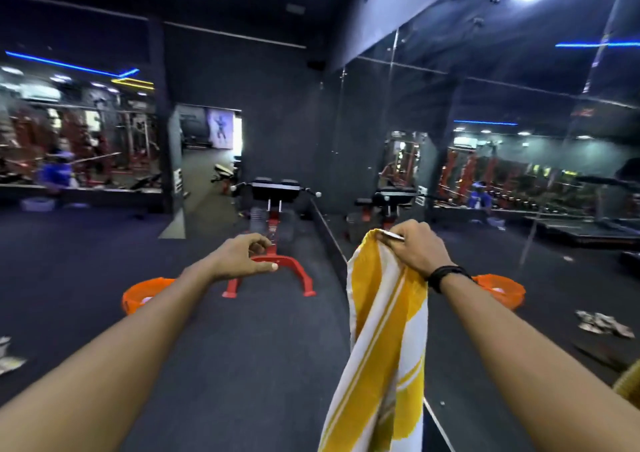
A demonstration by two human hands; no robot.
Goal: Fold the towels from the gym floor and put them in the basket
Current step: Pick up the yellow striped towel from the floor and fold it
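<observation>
Pinching one gathered edge, your right hand (412, 247) holds the yellow-and-white striped towel (384, 340) aloft — soft cloth hanging in long folds. Your left hand (242, 254) hovers loosely curled, holding nothing. An orange basket (138, 294) — round-rimmed — sits on the dark floor behind your left forearm.

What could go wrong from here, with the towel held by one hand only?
1. Only the right hand grips the yellow-striped towel, at its top edge; it hangs bunched, so a fold started now would likely come out crooked.
2. The left hand is empty and apart from the towel; it may catch the wrong edge.
3. The towel's lower end runs out of frame and may drag on the floor.
</observation>
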